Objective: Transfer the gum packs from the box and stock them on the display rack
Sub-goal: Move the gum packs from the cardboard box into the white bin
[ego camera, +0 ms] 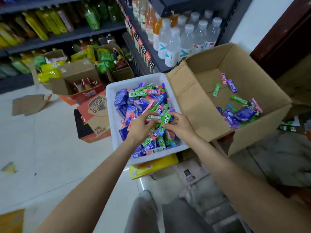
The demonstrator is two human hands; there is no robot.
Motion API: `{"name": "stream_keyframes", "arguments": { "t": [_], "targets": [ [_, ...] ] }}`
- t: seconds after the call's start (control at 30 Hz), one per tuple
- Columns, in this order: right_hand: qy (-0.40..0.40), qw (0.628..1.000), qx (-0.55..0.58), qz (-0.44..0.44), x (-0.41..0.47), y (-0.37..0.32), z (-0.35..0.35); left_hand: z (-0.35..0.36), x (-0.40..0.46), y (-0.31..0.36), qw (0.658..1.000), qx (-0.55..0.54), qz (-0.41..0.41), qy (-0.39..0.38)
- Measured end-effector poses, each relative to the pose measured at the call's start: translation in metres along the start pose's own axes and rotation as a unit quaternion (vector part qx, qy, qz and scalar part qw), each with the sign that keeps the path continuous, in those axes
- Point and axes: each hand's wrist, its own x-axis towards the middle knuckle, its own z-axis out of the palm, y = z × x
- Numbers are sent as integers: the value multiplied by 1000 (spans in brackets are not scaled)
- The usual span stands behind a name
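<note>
Hands meet over the white rectangular plastic tray (111,91), which is heaped with gum packs in purple, green and pink wrappers (143,100). Our left hand (140,127) has fingers curled round a small bundle of slim packs; a pink stick pack with a white label (154,117) shows on top, a green stick pack with white lettering (166,118) just beside it. Our right hand (180,125) comes in from the right, fingers curled, tips touching the green pack's end. We cannot tell whether it pinches that pack or only steadies it.

Key relation: the bundle's long axis runs left-right, roughly across both palms, green end pointing toward the right hand. So the right hand is nearer the free end; the left carries the load.

Open brown cardboard box (202,105) sits touching the tray's right edge. A few loose packs lie on its floor, plus a purple-and-green cluster in the near right corner (239,116). The box is mostly emptied, so we judge the transfer well along.

Dark metal shelving with clear white-capped drink bottles (185,34) stands behind the tray. No gum rack is plainly in view.

Next move, as a guess: square the packs end to end, then lift. Risk: the loose green pack slips from the bundle.
</note>
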Motion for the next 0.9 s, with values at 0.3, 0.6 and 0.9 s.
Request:
{"name": "stream_keyframes", "arguments": {
  "t": [0.3, 0.6, 0.9],
  "targets": [
    [42, 976, -208, -43, -10, 14, -6, 12, -2, -22, 965, 259, 28, -27],
    [87, 984, -138, -68, -11, -8, -39, 29, 15, 32, 992, 98, 75, 31],
    [197, 976, -69, -65, 43, -7, -197, 122, 95, 146, 995, 3, 99, 15]
  ]
}}
